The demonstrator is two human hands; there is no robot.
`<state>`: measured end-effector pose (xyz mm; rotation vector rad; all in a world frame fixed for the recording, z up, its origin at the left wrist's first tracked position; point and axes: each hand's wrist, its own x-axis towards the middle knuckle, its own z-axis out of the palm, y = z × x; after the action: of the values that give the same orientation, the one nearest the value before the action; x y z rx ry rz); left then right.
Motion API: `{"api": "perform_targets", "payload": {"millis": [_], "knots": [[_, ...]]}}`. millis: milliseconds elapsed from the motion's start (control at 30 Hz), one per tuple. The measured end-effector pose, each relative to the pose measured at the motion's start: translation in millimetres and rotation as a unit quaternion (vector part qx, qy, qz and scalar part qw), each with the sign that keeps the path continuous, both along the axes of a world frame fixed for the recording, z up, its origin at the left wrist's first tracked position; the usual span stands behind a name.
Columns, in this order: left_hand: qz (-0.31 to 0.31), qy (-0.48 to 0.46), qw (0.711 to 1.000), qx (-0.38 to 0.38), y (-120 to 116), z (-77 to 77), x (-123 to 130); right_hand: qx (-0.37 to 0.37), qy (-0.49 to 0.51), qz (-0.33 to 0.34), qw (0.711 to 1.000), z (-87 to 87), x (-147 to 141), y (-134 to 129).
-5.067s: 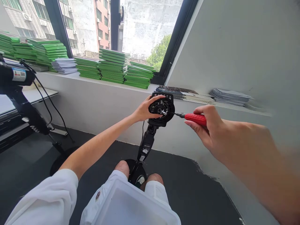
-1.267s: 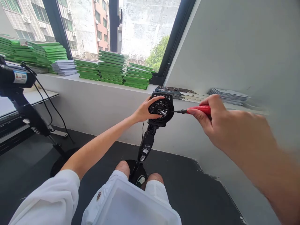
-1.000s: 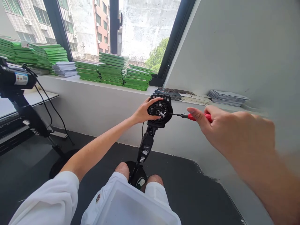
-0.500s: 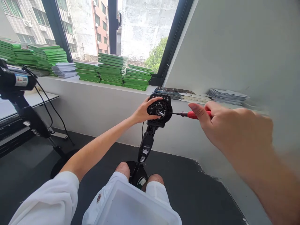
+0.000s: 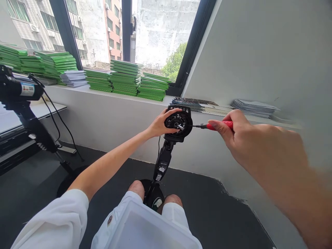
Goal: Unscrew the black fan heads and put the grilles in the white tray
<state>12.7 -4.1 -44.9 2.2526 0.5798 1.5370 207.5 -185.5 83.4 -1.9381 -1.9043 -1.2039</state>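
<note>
A black round motor head [image 5: 178, 122] sits on top of a black stand [image 5: 161, 162] that rises from a round base [image 5: 153, 197] between my knees. My left hand [image 5: 159, 122] grips the head's left rim. My right hand [image 5: 233, 136] holds a red-handled screwdriver [image 5: 216, 125]. Its thin shaft points left, and the tip meets the head's right side. A short metal shaft sticks out of the head's centre.
A white plastic bin [image 5: 147, 228] rests on my lap. Stacks of green booklets [image 5: 126, 77] and grey papers [image 5: 252, 107] line the window ledge. At the left, a second black stand [image 5: 23, 103] with cables stands beside a white table [image 5: 33, 110]. The floor is dark.
My right hand has turned the screwdriver back and forth, with small shifts up and down at the head's right side. My left hand has kept its grip on the head.
</note>
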Motion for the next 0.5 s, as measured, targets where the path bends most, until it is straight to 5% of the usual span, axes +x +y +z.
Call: {"api": "perform_targets", "payload": {"millis": [167, 300, 400, 500], "knots": [[-0.004, -0.009, 1.000, -0.003, 0, -0.3, -1, -0.067, 0.075, -0.049, 0.994, 7.2, -3, -6], [-0.010, -0.012, 1.000, 0.002, 2, -1.5, -1, -0.133, 0.167, 0.106, 0.971, -0.7, 7, -1], [-0.013, -0.012, 1.000, 0.002, 3, -2.0, 0, -0.129, 0.135, 0.174, 0.967, -8.8, 12, 1], [-0.010, -0.008, 1.000, 0.001, 4, -2.1, 0, -0.061, 0.043, 0.118, 0.990, -10.8, 6, -3]]}}
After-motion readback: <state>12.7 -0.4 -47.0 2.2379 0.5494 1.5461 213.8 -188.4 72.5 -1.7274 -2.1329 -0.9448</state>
